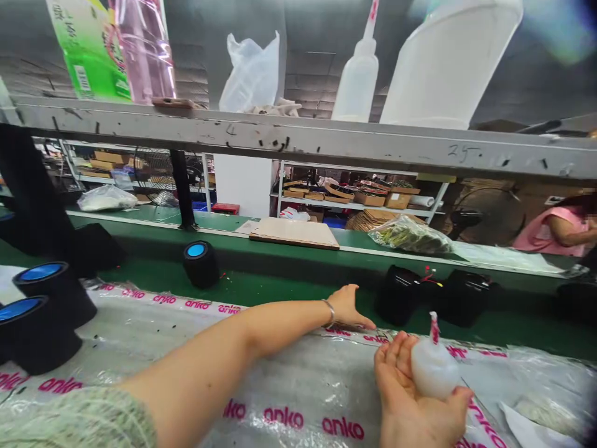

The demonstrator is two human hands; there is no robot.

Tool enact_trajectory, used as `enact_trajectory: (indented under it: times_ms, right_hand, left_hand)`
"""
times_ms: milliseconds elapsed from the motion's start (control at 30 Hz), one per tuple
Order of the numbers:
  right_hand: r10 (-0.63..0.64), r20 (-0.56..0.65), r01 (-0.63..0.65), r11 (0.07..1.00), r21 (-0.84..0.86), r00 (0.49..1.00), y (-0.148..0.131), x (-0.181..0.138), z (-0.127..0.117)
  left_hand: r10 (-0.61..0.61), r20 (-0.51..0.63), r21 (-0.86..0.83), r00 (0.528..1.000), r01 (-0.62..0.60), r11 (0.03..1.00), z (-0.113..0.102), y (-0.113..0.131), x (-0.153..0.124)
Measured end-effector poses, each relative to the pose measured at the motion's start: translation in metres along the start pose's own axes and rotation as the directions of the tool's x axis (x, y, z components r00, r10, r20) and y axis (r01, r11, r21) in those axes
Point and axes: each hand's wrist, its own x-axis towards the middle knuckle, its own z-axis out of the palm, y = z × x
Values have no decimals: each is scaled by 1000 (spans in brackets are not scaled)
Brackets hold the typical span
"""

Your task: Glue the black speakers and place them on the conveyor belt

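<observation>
Squeeze bottle (433, 370), small, translucent white plastic, bulbous body, red-and-white striped nozzle pointing up: I hold it cupped in my right hand (410, 398), fingers curled about its base, low over the crinkled clear plastic sheet (196, 348) printed "anko" in pink. My left hand (347, 308) reaches forward, fingers spread flat and holding nothing, at the edge of the green conveyor belt (280, 286), just short of a black cylindrical unit (398, 295) lying on its side with red wires beside it. By my judgement, nothing from the bottle is applied yet; that unit is not yet picked up. Black matte cylinders with blue tops (44, 292) stand at left.
</observation>
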Motion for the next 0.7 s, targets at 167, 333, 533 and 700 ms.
enact_trajectory:
  times_ms: [167, 333, 533, 700]
  right_hand:
    - [77, -112, -60, 986, 155, 991, 9, -3, 4]
    - [113, -123, -83, 971, 226, 986, 12, -7, 8]
    - [109, -67, -92, 972, 215, 992, 11, -7, 11]
    - [94, -9, -92, 988, 127, 996, 14, -8, 11]
  left_hand:
    - [-132, 10, -55, 991, 132, 990, 57, 21, 49]
    - [-243, -37, -86, 969, 239, 967, 73, 37, 58]
    - [-247, -51, -54, 968, 244, 968, 29, 34, 8]
    - [-224, -35, 24, 974, 225, 974, -69, 1, -78]
